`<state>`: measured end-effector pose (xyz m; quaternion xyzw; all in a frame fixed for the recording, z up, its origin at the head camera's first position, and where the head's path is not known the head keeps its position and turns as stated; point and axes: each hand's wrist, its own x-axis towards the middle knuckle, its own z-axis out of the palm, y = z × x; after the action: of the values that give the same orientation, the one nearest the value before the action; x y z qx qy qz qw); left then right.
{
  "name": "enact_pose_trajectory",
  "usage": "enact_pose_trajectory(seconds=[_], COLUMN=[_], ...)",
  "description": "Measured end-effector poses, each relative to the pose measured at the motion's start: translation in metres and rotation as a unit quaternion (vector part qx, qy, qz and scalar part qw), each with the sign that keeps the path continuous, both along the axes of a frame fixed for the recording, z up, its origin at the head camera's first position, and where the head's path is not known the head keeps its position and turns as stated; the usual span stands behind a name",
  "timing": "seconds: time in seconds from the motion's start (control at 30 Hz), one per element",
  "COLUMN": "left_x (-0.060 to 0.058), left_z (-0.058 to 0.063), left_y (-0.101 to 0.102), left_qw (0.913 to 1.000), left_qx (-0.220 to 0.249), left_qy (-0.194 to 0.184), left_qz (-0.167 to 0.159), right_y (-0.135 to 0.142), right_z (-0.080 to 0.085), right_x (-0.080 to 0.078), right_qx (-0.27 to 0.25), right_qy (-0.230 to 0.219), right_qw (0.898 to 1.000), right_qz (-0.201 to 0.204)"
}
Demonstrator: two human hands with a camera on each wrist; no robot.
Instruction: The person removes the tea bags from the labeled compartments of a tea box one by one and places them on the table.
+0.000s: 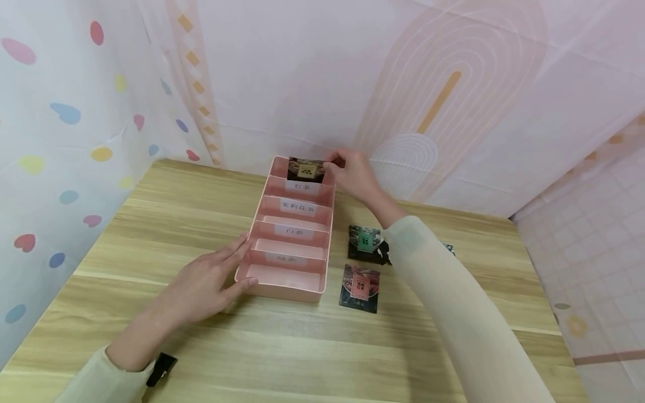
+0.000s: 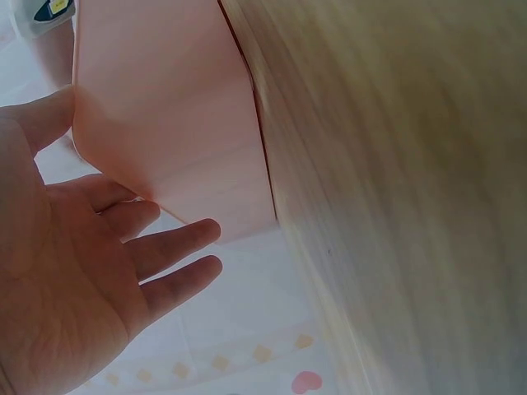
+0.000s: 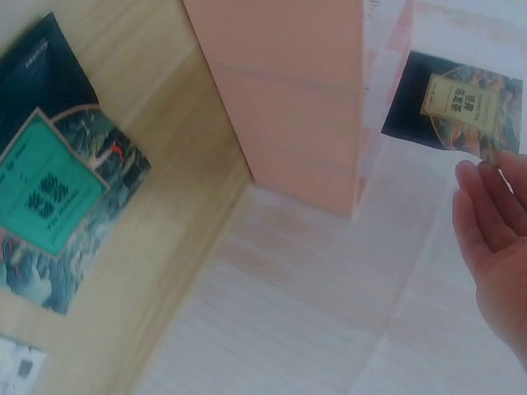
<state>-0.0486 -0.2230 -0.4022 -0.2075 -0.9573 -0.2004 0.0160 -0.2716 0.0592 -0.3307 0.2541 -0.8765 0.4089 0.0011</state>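
Note:
A long pink divided box (image 1: pixel 289 292) stands on the table, its compartments in a row with paper labels in Chinese characters. At its near left corner rests my left hand (image 1: pixel 201 282), thumb against the front rim and loosely spread fingers along the left side, as the left wrist view also shows (image 2: pixel 82 255). My right hand (image 1: pixel 353 173) pinches the edge of a dark tea sachet with a yellowish label (image 1: pixel 305 169). This sachet is upright at the farthest compartment; in the right wrist view the tea sachet (image 3: pixel 461 107) shows above the box's rim.
To the right of the box lie a green-labelled tea sachet (image 1: pixel 365 240) and a red-labelled tea sachet (image 1: pixel 360 288). Another packet (image 1: pixel 448 248) is mostly hidden behind the right sleeve (image 1: pixel 453 291). A patterned cloth (image 1: pixel 302 73) hangs behind the wooden table (image 1: pixel 282 352).

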Motion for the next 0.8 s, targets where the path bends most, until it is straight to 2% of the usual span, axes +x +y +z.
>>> enact_pose_trajectory(seconds=[0.43, 0.8], left_x=[-0.002, -0.004], left_z=[-0.002, -0.003], left_y=[-0.003, -0.003], left_qw=[1.0000, 1.0000], left_qx=[0.007, 0.003], left_qy=[0.001, 0.006], left_qz=[0.003, 0.002], right_y=[0.020, 0.037], right_z=[0.005, 0.005], right_x=[0.013, 0.027], right_qx=[-0.035, -0.071], right_qy=[0.061, 0.077], right_qw=[0.997, 0.994], right_qz=[0.018, 0.025])
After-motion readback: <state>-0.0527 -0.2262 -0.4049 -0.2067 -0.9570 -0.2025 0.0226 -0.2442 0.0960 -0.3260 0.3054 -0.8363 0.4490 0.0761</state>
